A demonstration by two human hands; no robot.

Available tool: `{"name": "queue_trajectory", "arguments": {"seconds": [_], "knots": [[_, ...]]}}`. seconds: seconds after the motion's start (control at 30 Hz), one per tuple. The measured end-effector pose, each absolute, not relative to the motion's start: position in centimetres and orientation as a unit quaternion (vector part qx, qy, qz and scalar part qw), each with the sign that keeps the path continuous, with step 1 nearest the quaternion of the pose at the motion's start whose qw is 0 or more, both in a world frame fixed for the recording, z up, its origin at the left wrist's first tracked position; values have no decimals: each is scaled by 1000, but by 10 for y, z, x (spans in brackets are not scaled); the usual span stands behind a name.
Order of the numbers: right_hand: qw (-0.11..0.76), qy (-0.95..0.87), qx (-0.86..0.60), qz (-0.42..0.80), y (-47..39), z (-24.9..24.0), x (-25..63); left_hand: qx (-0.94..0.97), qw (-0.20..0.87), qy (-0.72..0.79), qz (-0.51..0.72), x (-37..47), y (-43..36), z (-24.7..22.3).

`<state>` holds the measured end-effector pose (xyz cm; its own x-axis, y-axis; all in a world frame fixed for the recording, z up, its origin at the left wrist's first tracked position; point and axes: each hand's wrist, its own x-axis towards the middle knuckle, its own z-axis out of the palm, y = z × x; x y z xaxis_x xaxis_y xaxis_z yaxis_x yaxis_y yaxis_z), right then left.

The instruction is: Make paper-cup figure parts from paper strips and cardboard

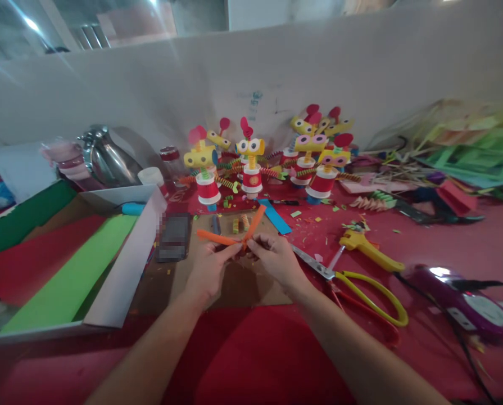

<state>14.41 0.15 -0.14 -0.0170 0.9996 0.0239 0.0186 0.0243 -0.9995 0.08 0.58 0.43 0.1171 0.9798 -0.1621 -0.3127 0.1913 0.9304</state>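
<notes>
Both hands meet over a brown board (251,281) in the middle of the red table. Between them is an orange paper strip (217,237), with one arm pointing left and the other slanting up to the right. My left hand (213,264) pinches it near where the arms meet. My right hand (274,256) pinches the same spot from the right, fingers closed. Small folded paper springs (235,226) lie on the board just beyond. A blue paper strip (275,216) lies behind my right hand.
Several cup figures (252,169) stand at the back. At left are an open box (120,270) of coloured paper, a phone (174,236) and a metal jug (108,157). Scissors (371,292), a yellow glue gun (371,250) and a purple corded device (470,304) lie right.
</notes>
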Motion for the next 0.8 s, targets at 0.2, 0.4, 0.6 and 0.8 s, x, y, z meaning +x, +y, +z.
{"name": "queue_trajectory", "arguments": {"seconds": [0.2, 0.4, 0.6, 0.8], "knots": [[524, -526, -469, 478, -1, -3, 140, 324, 664, 407, 538, 3, 8, 1], [534, -518, -481, 464, -2, -5, 139, 308, 678, 422, 517, 3, 5, -2], [540, -410, -448, 583, -1, 5, 144, 314, 699, 389, 512, 0, 8, -4], [544, -406, -436, 591, -1, 3, 141, 257, 704, 414, 517, 0, 10, -1]]}}
